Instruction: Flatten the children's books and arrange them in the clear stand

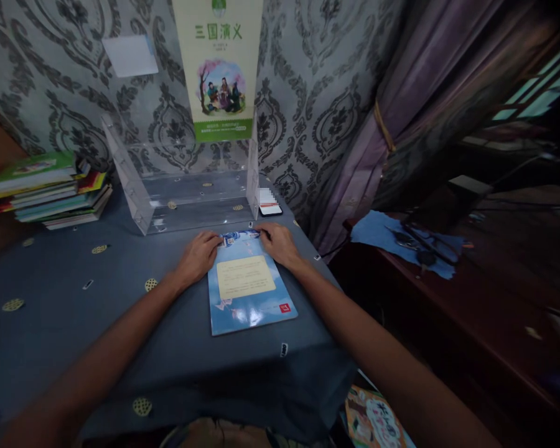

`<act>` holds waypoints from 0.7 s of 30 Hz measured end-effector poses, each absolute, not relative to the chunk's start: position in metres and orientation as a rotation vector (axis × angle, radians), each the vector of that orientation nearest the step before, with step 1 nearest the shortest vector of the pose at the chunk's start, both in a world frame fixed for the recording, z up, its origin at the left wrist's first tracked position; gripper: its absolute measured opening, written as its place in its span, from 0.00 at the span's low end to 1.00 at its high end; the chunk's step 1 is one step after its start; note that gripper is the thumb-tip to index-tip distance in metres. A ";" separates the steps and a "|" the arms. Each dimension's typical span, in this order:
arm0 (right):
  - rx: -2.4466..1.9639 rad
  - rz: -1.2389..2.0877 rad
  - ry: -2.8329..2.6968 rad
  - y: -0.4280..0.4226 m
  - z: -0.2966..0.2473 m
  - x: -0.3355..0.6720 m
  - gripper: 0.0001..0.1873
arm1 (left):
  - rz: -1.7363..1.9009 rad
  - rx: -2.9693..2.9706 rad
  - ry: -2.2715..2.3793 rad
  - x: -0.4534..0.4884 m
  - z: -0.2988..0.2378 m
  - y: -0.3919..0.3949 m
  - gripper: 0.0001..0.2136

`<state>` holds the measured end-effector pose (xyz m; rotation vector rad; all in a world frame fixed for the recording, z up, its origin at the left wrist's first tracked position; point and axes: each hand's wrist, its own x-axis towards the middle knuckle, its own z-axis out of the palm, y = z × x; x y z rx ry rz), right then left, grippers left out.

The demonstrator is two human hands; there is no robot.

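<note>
A light-blue book (pixel 247 309) with a cream text panel and a small red mark lies flat on the dark grey tablecloth, close to the table's front edge. At its far left corner, my left hand (pixel 201 254) has its fingers curled on the edge. My right hand (pixel 280 244) pinches the far right corner between thumb and fingers. Just beyond the book stands a clear acrylic rack (pixel 186 214). To the right of the rack lies a phone (pixel 269 202) with a lit screen, a little past my right hand.
A stack of books (pixel 56 190) sits at the back left of the table (pixel 74 311). A green and cream poster (pixel 221 74) and a white card (pixel 130 56) hang on the patterned wall. Right are a purple curtain (pixel 354 149) and a blue cloth (pixel 378 233); below, another book (pixel 373 420).
</note>
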<state>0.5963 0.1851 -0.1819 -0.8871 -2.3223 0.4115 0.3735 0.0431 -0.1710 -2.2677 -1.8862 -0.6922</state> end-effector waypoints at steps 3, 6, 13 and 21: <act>-0.881 0.437 -2.315 0.185 -0.181 0.596 0.18 | -0.656 -2.283 -1.855 0.376 -0.167 0.043 0.15; -0.865 0.479 -2.281 0.185 -0.182 0.596 0.18 | -0.629 -2.322 -1.844 0.379 -0.164 0.045 0.15; -0.872 0.584 -2.221 0.183 -0.180 0.596 0.18 | -0.563 -2.494 -1.785 0.400 -0.161 0.067 0.19; -0.836 0.589 -2.219 0.183 -0.179 0.596 0.18 | -0.542 -2.552 -1.737 0.415 -0.171 0.094 0.21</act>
